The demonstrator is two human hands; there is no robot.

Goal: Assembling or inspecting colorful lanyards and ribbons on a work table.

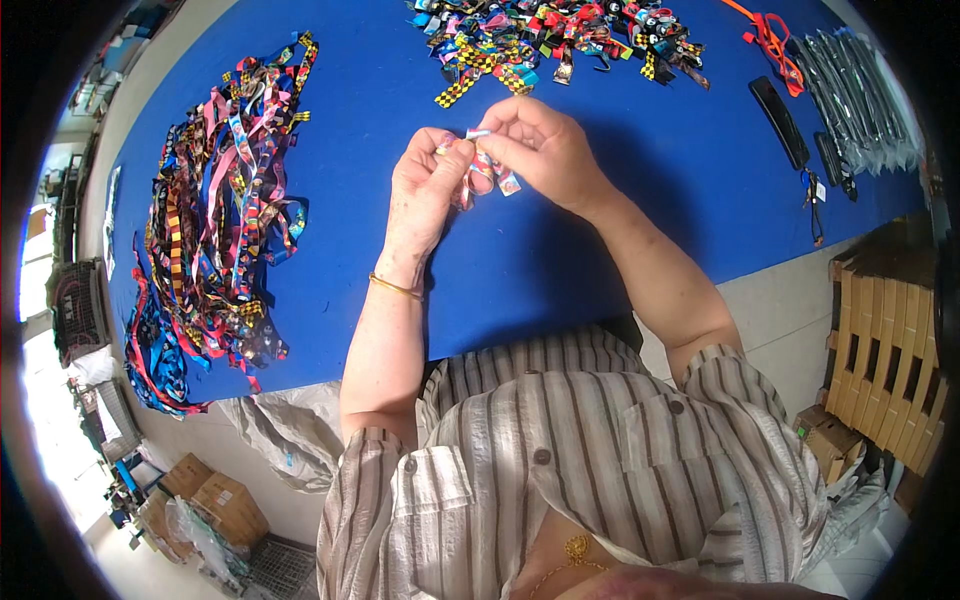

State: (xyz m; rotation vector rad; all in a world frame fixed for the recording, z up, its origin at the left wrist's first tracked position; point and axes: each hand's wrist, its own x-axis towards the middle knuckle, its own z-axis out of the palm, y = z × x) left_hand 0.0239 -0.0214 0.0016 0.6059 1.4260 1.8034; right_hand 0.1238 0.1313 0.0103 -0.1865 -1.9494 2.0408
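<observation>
Both my hands meet over the blue table (480,290), just below its far pile. Between the fingertips of my left hand (425,185) is a short printed ribbon strap (508,184) in white, red and blue. My right hand (548,148) pinches a narrow end of the same strap. Its loose ends hang below the fingers, and the fingers hide part of it. Long printed lanyards (215,215) lie in a tangled heap to the left. Beyond my hands is a pile of short folded straps (580,35), many black-and-yellow checked.
At the far right lie an orange-red looped item (778,60), a long black object (778,122), a smaller black object (828,160) and plastic-wrapped dark packets (850,100). Stacked cardboard (890,350) stands beside the table. Left below are a whitish plastic bag (290,440) and cardboard boxes (230,505).
</observation>
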